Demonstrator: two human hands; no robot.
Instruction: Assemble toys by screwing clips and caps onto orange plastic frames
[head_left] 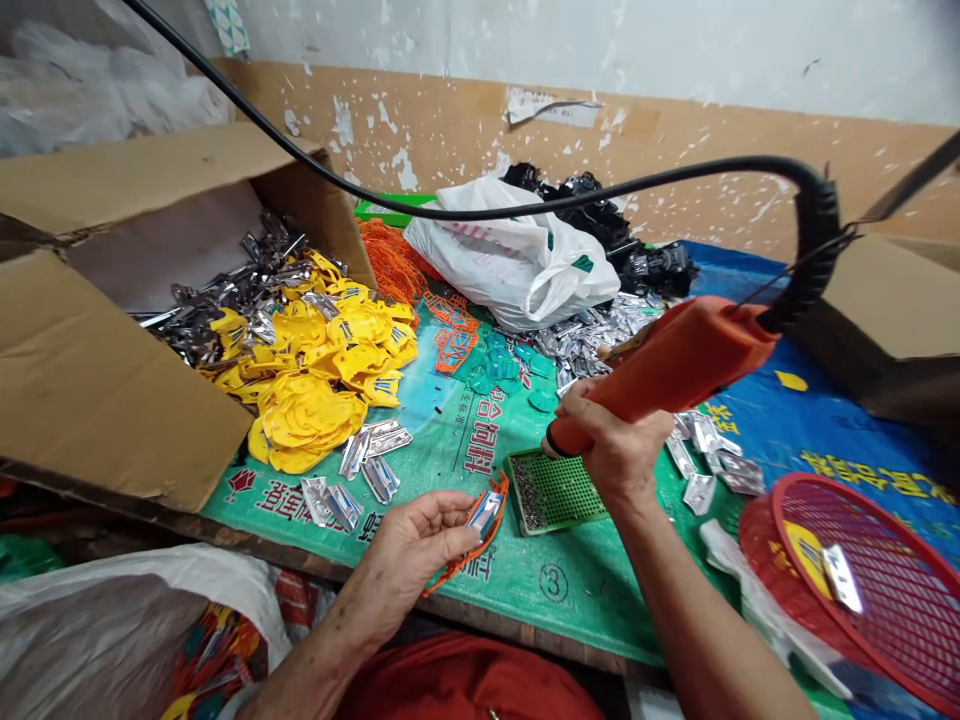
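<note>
My left hand (420,535) pinches a small assembly near the table's front edge: a shiny chrome plate (486,512) against an orange plastic frame (501,490). Wrapped in my right hand (626,445) is an orange electric screwdriver (660,365), tilted with its black lower end down and to the left. Its tip is over the screw-filled end of a green tray (574,518); whether it touches a screw, I cannot tell. Small dark screws (531,485) lie in the tray. Several chrome plates (381,478) are scattered left of the tray, and more chrome pieces (701,490) lie right of my right wrist.
A black cord (480,212) arches across the view. At left, a cardboard box (112,370) holds dark chrome parts beside piled yellow pieces (315,400). A white plastic bag (502,245) and orange frames (390,260) sit behind. A red basket (885,570) stands right.
</note>
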